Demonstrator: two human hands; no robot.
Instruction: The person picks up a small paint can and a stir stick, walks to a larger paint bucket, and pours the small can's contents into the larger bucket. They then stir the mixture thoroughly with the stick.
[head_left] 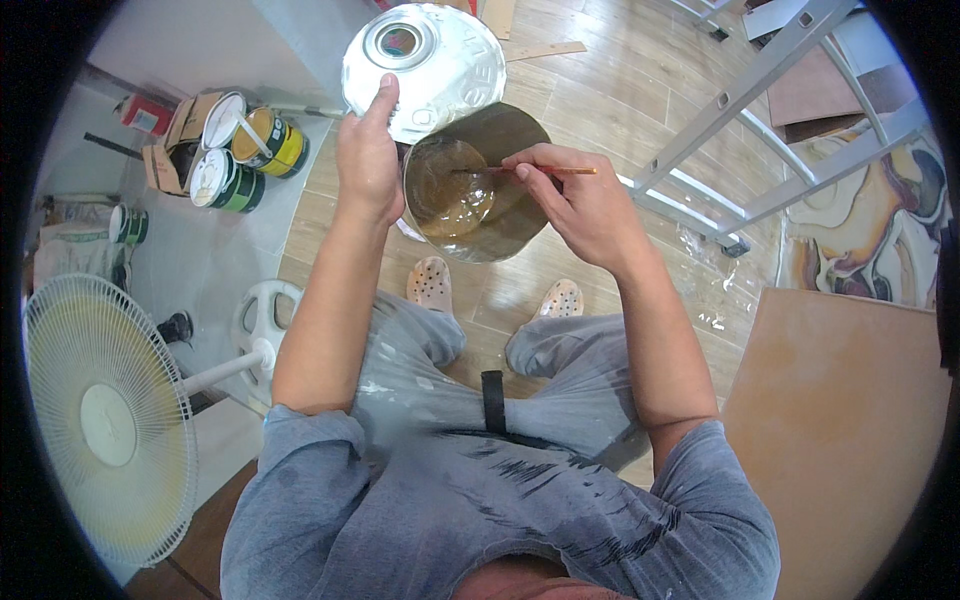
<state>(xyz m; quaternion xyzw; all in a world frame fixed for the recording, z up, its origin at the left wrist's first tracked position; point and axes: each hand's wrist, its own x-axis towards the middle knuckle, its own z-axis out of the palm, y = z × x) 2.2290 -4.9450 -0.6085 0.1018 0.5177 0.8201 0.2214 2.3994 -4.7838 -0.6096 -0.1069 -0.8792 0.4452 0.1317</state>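
My left hand (368,160) is closed at the edge of a silvery-white round can lid (455,75), its thumb lying on the lid. The lid has raised lettering and a round spout hole. Just below it, a metal can (522,215) tilts its mouth toward me, with amber-brown clear liquid (445,190) inside. Whether lid and can are joined, and whether the left fingers also bear the can, I cannot tell. Between the fingertips of my right hand (575,200) is a thin reddish stick (580,171), pinched level over the can mouth. Its dark tip points into the can.
Paint buckets (272,145) and a cardboard box (185,140) stand at the left. A white fan (110,425) is nearer on that side. An aluminium ladder (735,105) rises at the right, beside a marbled panel (865,220) and a brown board (830,430). My feet rest on wood-look flooring (620,110).
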